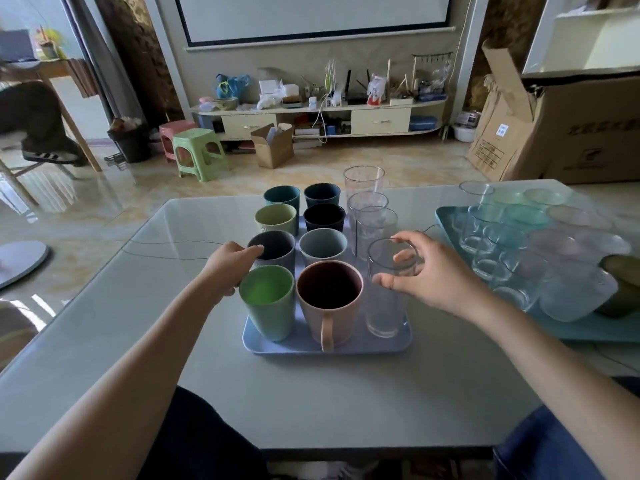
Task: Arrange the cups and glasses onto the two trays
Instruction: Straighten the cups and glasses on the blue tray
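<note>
A light blue tray [381, 344] in the middle of the table carries several coloured cups and tall clear glasses. A pink mug [329, 303] and a green cup [268, 303] stand at its near edge. My left hand [228, 263] rests against the green cup's far side, a finger touching the rim of a grey cup [273, 249]. My right hand [429, 275] wraps the top of a tall clear glass [386, 306] standing in the tray's near right corner. A teal tray [588, 330] on the right carries several short clear glasses.
A dark green object [623, 285] sits at the right edge, over the teal tray. A thin cable [173, 242] lies across the table's far left. Beyond the table are plastic stools [197, 150], cardboard boxes [571, 133] and a low TV cabinet [318, 123].
</note>
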`<state>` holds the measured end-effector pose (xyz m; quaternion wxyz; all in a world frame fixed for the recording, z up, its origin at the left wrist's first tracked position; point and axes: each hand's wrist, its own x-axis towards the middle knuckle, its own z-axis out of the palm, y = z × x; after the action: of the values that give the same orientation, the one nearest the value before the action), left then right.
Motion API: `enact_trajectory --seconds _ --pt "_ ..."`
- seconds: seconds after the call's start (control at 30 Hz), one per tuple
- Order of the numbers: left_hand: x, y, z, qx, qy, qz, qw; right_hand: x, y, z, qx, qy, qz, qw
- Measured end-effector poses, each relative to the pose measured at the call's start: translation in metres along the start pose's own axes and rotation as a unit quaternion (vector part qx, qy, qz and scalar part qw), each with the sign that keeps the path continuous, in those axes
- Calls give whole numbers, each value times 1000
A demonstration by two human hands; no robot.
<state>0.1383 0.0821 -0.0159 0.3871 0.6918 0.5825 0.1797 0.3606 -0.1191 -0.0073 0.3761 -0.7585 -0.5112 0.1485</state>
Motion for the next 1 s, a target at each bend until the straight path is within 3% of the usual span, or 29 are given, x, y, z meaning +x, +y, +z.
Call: enact_trajectory --seconds 0.2,0.3,0.37,0.5,0.73,0.87,1.0 --pt "1 2 -1 -6 -8 -9 1000 12 -8 -20 7 -98 13 995" --pt "3 3 -1 -8 -14 -14 1000 36 -12 -49 16 -37 -9 999" --pt "5 5 -1 -8 -19 -21 1000 54 -9 -57 -54 -21 -37 998" --pt "11 9 4 8 -33 -29 999 76 2 -37 -190 -149 -55 969" --pt "22 14 5 70 -51 -11 996 78 14 -28 -218 -103 -120 963" --pt "19 13 2 76 -61 -29 995 79 15 -26 -228 -114 -123 959" --pt "16 9 -2 58 -54 -42 996 84 4 -48 -221 -199 -60 953"
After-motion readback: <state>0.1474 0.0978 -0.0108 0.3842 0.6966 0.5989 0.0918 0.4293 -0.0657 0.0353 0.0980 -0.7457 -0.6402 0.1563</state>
